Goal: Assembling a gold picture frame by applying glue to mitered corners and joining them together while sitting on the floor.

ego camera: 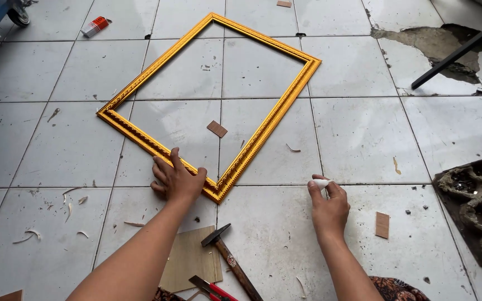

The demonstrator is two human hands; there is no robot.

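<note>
We counted one ornate gold rectangular picture frame (263, 129), lying flat and turned at an angle on the white tiled floor (358, 139), with bare tile showing through its opening. Two small flat brown wood pieces lay loose: one inside the frame (217, 129), one near the right hand (382, 225). There was one hammer with a dark head and wooden handle (227, 257), one thin square plywood offcut (192, 260) under and left of it, and one pair of red-handled pliers (210, 289) at the near edge. One small white and red tube (94, 26) lay far left.

The floor to the right of the frame was mostly open, up to a patch of broken tile (436, 47) at the far right and a dark moulded tray (478, 214) at the right edge. Wood shavings littered the near left tiles.

Our left hand (177, 179) rested with fingers spread on the frame's near corner section, pressing on the moulding rather than gripping it. Our right hand (329, 206) was well apart from the frame, to its right, with fingertips pinched together on a small white object (321, 182) we could not identify.
</note>
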